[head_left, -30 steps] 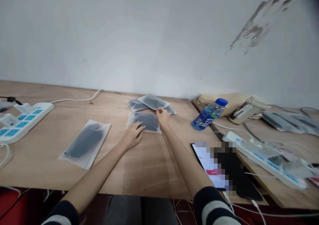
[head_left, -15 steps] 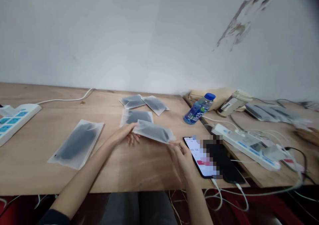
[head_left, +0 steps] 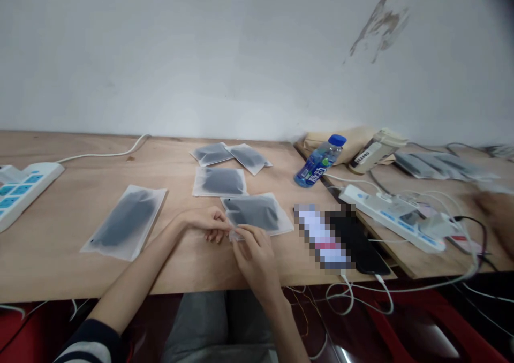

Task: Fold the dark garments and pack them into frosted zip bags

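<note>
A frosted zip bag (head_left: 283, 221) with a dark item inside lies on the wooden table in front of me. At its near left corner, my left hand (head_left: 209, 222) pinches the edge between thumb and forefinger, the other fingers curled below. My right hand (head_left: 257, 256) meets it there, its fingertips pressed together on the same edge. Just behind is another frosted bag (head_left: 220, 182), and two more bags (head_left: 209, 154) overlap farther back. To the left of my forearm rests a larger frosted bag (head_left: 124, 221), also with dark contents.
Two phones (head_left: 359, 245) on charging cables lie to the right, near a blue-capped bottle (head_left: 320, 162). Beyond them are a power strip (head_left: 393, 221), a cup (head_left: 375, 151) and more bags (head_left: 437, 166). A co-worker's blurred hand (head_left: 498, 213) shows at far right. Another power strip (head_left: 30, 191) is left.
The bag was raised and tilted between my hands; now it lies lower, nearly flat on the table. My right hand has moved left from its right end to join my left hand.
</note>
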The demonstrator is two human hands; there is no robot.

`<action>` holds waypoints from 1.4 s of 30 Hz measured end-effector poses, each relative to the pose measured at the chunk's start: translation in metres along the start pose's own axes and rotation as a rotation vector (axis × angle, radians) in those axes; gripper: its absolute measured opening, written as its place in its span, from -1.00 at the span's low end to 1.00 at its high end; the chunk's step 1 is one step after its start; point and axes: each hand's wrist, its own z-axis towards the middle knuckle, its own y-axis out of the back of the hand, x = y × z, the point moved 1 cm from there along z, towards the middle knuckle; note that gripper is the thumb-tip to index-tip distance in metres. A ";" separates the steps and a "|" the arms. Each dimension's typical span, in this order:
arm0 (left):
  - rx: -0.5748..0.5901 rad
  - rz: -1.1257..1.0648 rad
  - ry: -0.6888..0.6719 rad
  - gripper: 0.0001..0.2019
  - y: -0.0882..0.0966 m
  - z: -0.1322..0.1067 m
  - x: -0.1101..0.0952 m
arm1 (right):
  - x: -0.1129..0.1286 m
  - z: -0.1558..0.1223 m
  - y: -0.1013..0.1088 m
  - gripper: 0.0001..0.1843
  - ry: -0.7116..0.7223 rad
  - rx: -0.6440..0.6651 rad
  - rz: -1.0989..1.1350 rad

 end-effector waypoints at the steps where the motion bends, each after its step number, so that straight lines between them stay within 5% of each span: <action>1: 0.003 0.019 0.002 -0.52 0.001 0.000 0.002 | 0.002 0.001 -0.005 -0.77 -0.005 0.022 -0.005; 8: 0.066 0.042 0.045 -0.53 -0.004 0.007 0.009 | -0.005 -0.013 -0.014 -0.71 -0.024 0.073 -0.056; 17: -0.084 0.024 -0.047 -0.63 -0.010 0.009 0.000 | -0.007 -0.013 -0.010 -0.86 -0.029 -0.032 -0.107; 23: -0.078 -0.016 -0.041 -0.68 -0.008 0.009 0.002 | -0.006 -0.011 -0.018 -0.89 -0.058 -0.051 -0.153; 30: -0.121 -0.048 -0.029 -0.68 0.011 0.000 0.005 | -0.056 -0.008 0.011 -0.89 -0.109 -0.122 -0.310; 36: -0.083 -0.061 -0.019 -0.64 0.017 -0.008 0.003 | -0.099 -0.008 0.037 -0.79 -0.257 -0.186 -0.354; 42: 0.020 0.045 0.104 -0.62 0.019 -0.024 -0.001 | -0.096 -0.003 0.030 -0.66 -0.579 -0.188 -0.072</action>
